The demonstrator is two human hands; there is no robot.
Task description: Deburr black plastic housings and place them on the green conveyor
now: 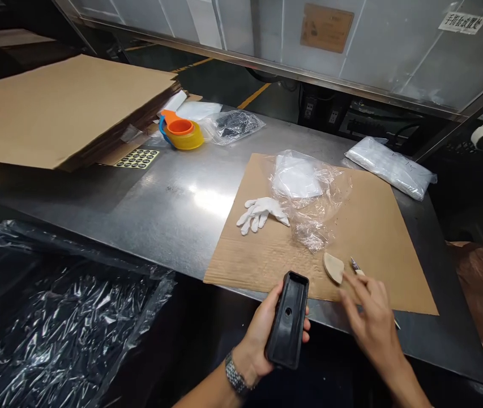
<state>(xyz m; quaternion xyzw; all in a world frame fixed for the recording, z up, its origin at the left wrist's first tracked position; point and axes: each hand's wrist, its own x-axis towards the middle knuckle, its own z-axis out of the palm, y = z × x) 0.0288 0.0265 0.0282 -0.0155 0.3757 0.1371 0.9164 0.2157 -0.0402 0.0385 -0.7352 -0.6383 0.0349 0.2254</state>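
Observation:
My left hand [262,326] is wrapped around a long black hollow plastic part [287,323], held with its open side up in front of the table's edge. A small hole shows in its floor. My right hand [371,314], slightly blurred, reaches over the cardboard with thumb and index finger apart. Their tips are at the corner of a beige fan-shaped pad [333,268]; whether they touch it I cannot tell. A thin pen-like tool with a pointed metal tip [354,264] lies partly hidden under that hand.
A white glove [262,214] and a crumpled clear bag [313,198] lie on the cardboard sheet [372,226]. Behind are a tape dispenser [183,136], bagged black parts [236,124] and a plastic-wrapped pack [392,167]. Stacked cardboard [67,107] stands left; black plastic sheeting [54,323] is at front left.

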